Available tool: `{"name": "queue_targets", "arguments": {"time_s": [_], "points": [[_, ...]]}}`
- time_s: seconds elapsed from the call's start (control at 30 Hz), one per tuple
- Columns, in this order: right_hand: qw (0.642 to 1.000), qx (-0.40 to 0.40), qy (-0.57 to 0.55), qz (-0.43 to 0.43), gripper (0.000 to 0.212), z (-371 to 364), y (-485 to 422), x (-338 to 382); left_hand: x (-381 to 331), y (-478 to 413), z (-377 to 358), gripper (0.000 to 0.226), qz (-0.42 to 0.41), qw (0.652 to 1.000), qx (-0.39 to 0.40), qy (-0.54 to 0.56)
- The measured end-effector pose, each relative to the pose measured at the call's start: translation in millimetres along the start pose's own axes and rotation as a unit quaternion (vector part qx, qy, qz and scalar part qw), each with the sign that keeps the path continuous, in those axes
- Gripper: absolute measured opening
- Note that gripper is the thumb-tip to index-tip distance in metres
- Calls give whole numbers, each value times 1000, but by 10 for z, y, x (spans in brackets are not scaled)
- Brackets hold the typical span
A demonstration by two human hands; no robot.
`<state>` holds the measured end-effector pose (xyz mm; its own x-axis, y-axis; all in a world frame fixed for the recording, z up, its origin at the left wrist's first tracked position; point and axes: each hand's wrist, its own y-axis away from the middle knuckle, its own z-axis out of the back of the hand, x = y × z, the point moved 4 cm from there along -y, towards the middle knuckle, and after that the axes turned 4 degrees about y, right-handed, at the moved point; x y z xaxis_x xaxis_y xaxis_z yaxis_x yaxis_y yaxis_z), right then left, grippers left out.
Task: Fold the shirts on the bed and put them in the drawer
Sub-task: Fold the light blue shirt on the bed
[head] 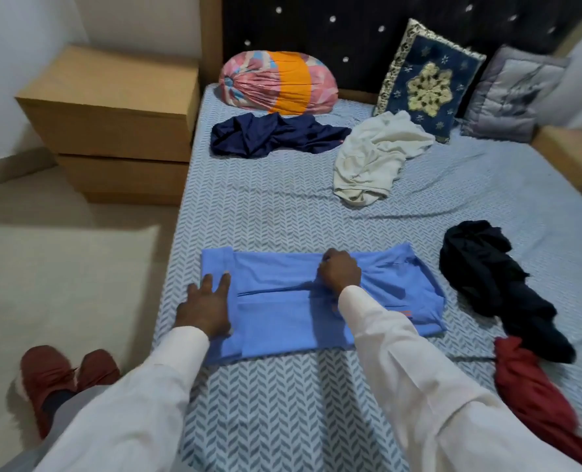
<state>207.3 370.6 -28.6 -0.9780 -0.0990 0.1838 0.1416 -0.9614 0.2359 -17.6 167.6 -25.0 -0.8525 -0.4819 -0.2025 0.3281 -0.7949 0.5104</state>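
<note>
Near the front edge of the bed (282, 212), a blue shirt (282, 318) is lying flat as a long band with its sides turned in; the left hand (207, 308) is pressing the shirt's left end with straight, spread fingers; the right hand (338, 272) is sitting at the middle with fingers curled into the cloth, apparently pinching a crease, since wrinkles are running out from it. By my judgement the folding of this shirt is about halfway; the next move is calling for one end to be brought over the other, edges kept square, before anything is carried off. Four more are waiting crumpled: a navy shirt (272, 134) and a white shirt (371, 158) up toward the pillows (429, 83); a black shirt (487, 277) and a red shirt (534, 396) to the right, the black one lying near the blue shirt's right end but apart from it. Beside the bed on the left the drawers (119, 131) are standing with both fronts closed; one will be needing a free hand to pull it open; red shoes (65, 376) are showing on the floor at the lower left.
</note>
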Motion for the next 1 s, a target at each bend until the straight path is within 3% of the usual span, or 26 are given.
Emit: {"name": "queue_targets", "arguments": {"time_s": [0.17,0.33,0.5,0.57,0.63,0.73,0.8,0.93,1.0], "points": [[990,-60,102,-75,47,343,-289,-899,12,-140,24,122,-3,998,27,-51],[990,51,78,-109,78,301,-548,-1420,-23,-177,-2,121,-8,998,35,-55],[982,130,77,-117,106,402,-783,-1454,3,-193,-26,122,-9,998,29,-52],[977,130,109,-130,99,463,-754,-1393,-12,-171,-22,122,-7,999,22,-49],[979,71,146,-125,78,483,-630,-1191,-23,-123,-6,122,2,999,4,-37],[986,-57,149,-39,60,398,-344,-601,-28,4,-21,121,31,999,-36,17],[990,-88,96,47,53,225,-91,-90,-11,133,-73,111,64,991,-73,92],[954,-49,-33,295,46,-264,614,1041,52,388,-304,64,125,944,-135,273],[937,-7,-11,348,42,-454,871,1484,82,500,-376,53,137,932,-138,306]]}}
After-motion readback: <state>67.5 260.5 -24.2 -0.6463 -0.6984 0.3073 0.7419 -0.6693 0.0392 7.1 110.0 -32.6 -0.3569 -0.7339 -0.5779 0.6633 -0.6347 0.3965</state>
